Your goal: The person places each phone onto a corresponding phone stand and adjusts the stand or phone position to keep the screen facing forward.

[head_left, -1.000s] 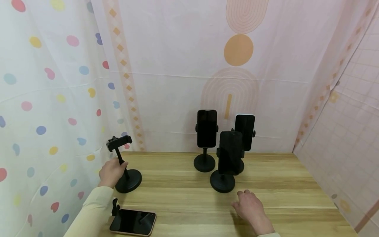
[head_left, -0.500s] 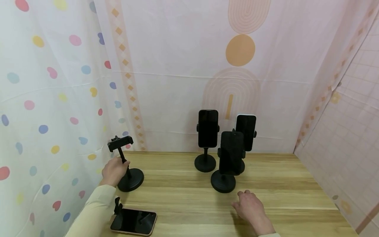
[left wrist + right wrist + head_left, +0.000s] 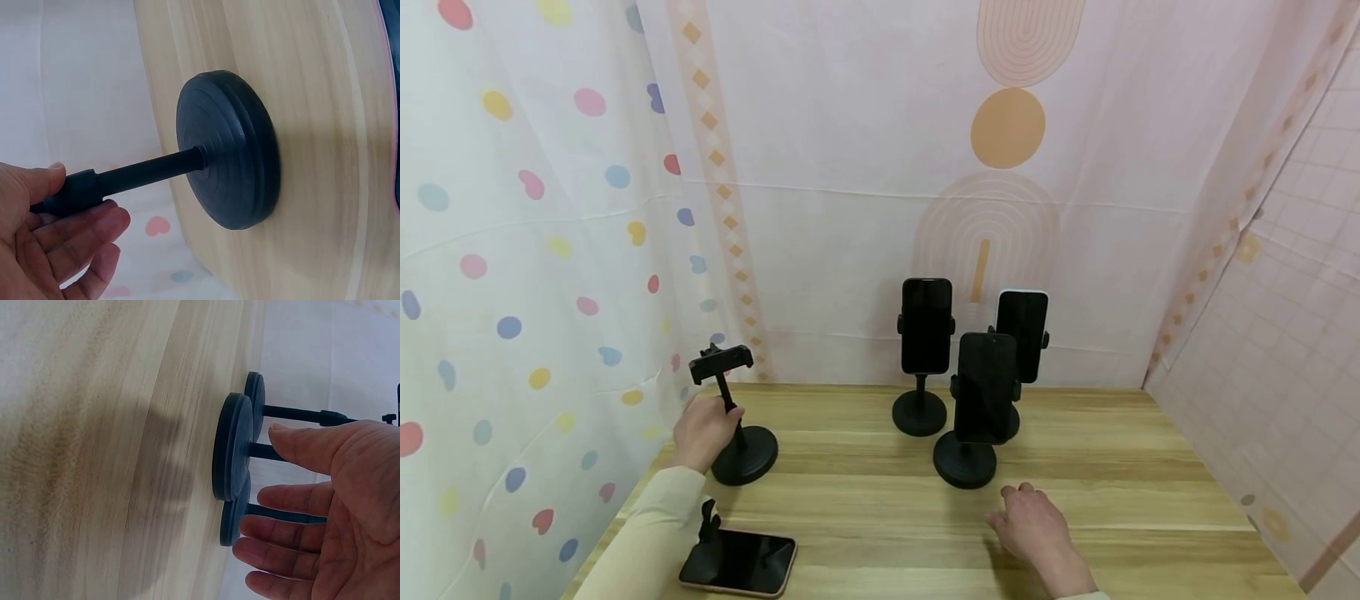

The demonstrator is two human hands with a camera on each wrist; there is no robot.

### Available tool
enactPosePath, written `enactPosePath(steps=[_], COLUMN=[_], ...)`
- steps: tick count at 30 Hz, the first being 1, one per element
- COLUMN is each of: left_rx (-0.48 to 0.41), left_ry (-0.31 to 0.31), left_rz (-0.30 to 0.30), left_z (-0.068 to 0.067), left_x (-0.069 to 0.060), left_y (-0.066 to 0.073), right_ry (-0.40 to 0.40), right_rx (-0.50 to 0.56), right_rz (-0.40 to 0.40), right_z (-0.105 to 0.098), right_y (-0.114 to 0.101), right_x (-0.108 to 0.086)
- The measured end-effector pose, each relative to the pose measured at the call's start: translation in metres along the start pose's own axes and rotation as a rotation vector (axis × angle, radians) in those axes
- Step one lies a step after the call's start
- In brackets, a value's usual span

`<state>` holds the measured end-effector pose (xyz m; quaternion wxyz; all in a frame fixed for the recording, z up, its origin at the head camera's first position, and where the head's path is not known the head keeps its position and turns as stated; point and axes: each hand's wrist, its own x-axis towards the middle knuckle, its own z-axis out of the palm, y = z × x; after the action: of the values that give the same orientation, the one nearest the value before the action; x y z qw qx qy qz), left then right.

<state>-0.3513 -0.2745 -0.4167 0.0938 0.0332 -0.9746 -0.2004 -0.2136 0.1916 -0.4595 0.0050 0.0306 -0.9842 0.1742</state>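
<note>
My left hand (image 3: 703, 433) grips the upright pole of a black phone stand (image 3: 747, 457) at the table's left. The stand's holder at the top has no phone in it. In the left wrist view, thumb and fingers curl round the pole's thicker collar (image 3: 75, 192), above the round base (image 3: 228, 150). Whether that base touches the table, I cannot tell. My right hand (image 3: 1033, 529) is held low at the front right, fingers loosely extended and holding nothing. Just beyond it stands a phone stand (image 3: 965, 461) bearing a dark phone (image 3: 983, 387).
Two more stands hold phones behind: one black phone (image 3: 927, 325), and one light-rimmed phone (image 3: 1030, 321) partly hidden. A phone (image 3: 741, 562) lies flat near the left forearm, beside a small black object (image 3: 709, 521). Curtains hang along the wooden table's (image 3: 850, 508) back and sides.
My left hand and the phone stand it holds have shifted slightly to the right. The right hand and the stands with phones look unmoved.
</note>
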Motion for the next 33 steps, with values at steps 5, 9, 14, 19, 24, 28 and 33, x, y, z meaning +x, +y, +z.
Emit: enactPosePath(steps=[5,9,14,19,24,28,33], left_rx=[0.000,0.002,0.017,0.033,0.036,0.032,0.039], left_ry=[-0.012,-0.019,-0.014,-0.016,-0.024,-0.033,-0.031], left_rz=[0.014,0.029,0.053,0.077,0.091,0.110,0.158], left_z=[0.004,0.007,0.012,0.017,0.022,0.027,0.032], left_x=[-0.002,-0.004,-0.004,-0.002,-0.002,-0.003,-0.005], left_y=[0.013,0.026,0.041,0.057,0.072,0.085,0.100], right_ry=[0.002,-0.003,-0.003,0.001,0.016,0.021,0.016], right_rx=[0.003,-0.001,-0.008,-0.012,-0.017,-0.021,-0.020], right_rz=[0.000,0.006,0.004,-0.002,-0.014,-0.017,-0.016], right_z=[0.001,0.001,0.001,0.002,0.002,0.002,0.001], right_y=[0.000,0.000,0.000,0.000,0.000,-0.001,-0.001], right_x=[0.000,-0.001,-0.001,-0.001,-0.001,-0.001,-0.001])
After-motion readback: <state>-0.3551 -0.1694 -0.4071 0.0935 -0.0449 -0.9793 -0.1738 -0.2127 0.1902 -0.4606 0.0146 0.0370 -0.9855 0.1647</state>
